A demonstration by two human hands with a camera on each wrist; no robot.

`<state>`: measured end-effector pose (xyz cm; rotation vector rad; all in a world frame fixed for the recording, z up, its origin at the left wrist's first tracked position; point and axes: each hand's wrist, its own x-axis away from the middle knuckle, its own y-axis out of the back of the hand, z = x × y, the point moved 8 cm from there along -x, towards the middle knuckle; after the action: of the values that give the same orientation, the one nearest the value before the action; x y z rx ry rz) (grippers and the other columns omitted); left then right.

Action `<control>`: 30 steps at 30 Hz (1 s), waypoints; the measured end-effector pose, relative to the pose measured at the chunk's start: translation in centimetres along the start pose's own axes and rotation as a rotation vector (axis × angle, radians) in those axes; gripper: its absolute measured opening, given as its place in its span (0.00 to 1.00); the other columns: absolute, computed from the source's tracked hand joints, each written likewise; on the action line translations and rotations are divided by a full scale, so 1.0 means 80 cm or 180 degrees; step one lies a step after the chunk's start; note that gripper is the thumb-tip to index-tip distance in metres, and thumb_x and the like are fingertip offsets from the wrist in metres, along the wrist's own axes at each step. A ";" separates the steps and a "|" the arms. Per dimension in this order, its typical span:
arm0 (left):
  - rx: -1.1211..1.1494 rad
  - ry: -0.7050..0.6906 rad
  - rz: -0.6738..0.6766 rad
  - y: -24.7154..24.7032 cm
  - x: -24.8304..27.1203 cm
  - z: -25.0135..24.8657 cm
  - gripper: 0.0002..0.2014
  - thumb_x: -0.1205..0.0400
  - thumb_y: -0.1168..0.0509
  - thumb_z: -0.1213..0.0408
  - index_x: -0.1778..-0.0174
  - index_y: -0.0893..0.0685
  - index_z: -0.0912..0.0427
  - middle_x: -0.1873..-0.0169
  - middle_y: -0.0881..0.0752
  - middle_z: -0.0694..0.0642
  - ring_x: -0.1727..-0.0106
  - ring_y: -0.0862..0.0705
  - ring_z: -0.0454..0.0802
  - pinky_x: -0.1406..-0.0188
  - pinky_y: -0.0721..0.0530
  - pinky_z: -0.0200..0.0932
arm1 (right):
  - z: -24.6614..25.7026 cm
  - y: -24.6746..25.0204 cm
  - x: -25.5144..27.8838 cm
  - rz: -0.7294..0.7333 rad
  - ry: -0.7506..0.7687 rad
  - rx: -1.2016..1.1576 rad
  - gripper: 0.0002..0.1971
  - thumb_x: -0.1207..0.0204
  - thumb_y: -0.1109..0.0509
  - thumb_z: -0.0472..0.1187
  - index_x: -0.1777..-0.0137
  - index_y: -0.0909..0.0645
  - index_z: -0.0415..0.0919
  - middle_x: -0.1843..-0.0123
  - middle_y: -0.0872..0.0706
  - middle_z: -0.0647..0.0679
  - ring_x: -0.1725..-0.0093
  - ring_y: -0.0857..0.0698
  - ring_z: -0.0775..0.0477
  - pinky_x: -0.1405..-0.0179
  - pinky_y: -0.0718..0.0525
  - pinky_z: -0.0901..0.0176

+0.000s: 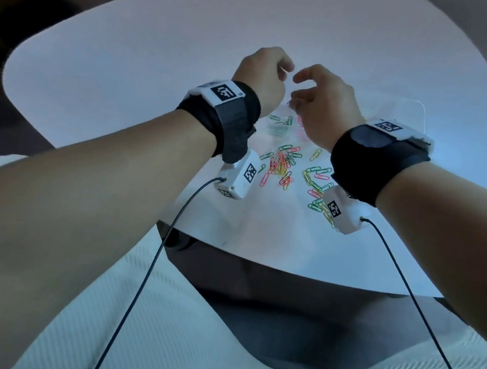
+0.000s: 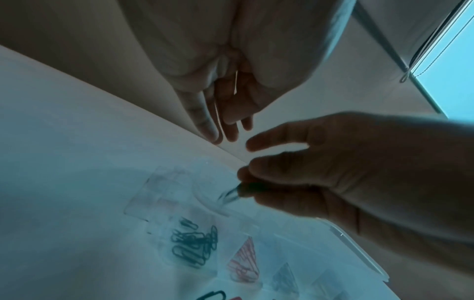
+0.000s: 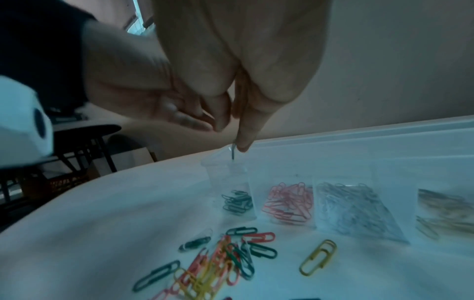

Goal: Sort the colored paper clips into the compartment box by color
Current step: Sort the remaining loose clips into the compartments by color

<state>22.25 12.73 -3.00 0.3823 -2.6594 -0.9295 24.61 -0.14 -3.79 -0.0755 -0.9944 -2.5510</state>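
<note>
A clear compartment box [image 1: 417, 110] lies on the white table [image 1: 128, 73]. In the right wrist view its compartments [image 3: 359, 134] hold green clips [image 3: 236, 201], pink clips [image 3: 290, 205], pale clips [image 3: 351, 209] and yellow clips [image 3: 441, 205]. My right hand [image 3: 238, 148] pinches a green paper clip [image 3: 233, 154] just above the green compartment [image 2: 195, 247]. My left hand [image 1: 286, 68] hovers close beside it with loose fingers [image 2: 225, 130], holding nothing. A loose pile of mixed clips [image 1: 281, 164] lies in front of the box.
More loose clips [image 1: 318, 187] spread under my right wrist, and a single yellow clip [image 3: 318, 257] lies apart. The table's near edge [image 1: 259, 261] is close to my lap. Cables [image 1: 147, 278] hang from both wrist cameras. Dark furniture [image 3: 84, 142] stands beyond the table.
</note>
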 end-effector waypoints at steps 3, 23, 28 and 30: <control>-0.0054 -0.0055 -0.0196 0.018 0.013 -0.004 0.22 0.24 0.48 0.76 0.45 0.17 0.51 0.50 0.14 0.48 0.51 0.18 0.46 0.59 0.22 0.34 | -0.004 -0.013 0.003 0.0300 0.0097 0.0336 0.16 0.20 0.34 0.37 0.34 0.20 0.49 0.40 0.12 0.49 0.41 0.14 0.52 0.40 0.17 0.56; -0.1993 -0.0442 0.1339 -0.087 0.084 0.063 0.09 0.23 0.38 0.70 0.53 0.19 0.52 0.52 0.16 0.54 0.52 0.18 0.57 0.57 0.23 0.43 | -0.143 0.009 0.081 0.0326 0.0372 0.1659 0.13 0.19 0.35 0.35 0.40 0.13 0.41 0.45 0.12 0.41 0.45 0.16 0.37 0.49 0.22 0.54; -0.2081 -0.0534 0.1420 -0.102 0.086 0.071 0.08 0.22 0.39 0.71 0.52 0.19 0.56 0.54 0.15 0.58 0.53 0.17 0.60 0.60 0.26 0.44 | -0.141 0.006 0.067 0.0381 0.0322 0.1738 0.12 0.18 0.35 0.37 0.39 0.13 0.42 0.43 0.12 0.42 0.44 0.16 0.37 0.52 0.23 0.56; -0.2086 -0.0576 0.1436 -0.105 0.085 0.075 0.08 0.22 0.39 0.73 0.53 0.20 0.57 0.54 0.15 0.58 0.53 0.17 0.60 0.61 0.27 0.44 | -0.141 0.008 0.063 0.0343 0.0163 0.1683 0.12 0.18 0.33 0.40 0.40 0.12 0.45 0.42 0.12 0.44 0.43 0.16 0.40 0.51 0.24 0.58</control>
<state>15.07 7.35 -11.54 -0.4457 -2.2416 -1.6227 21.30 -9.77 -10.85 0.0823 -1.5585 -2.1058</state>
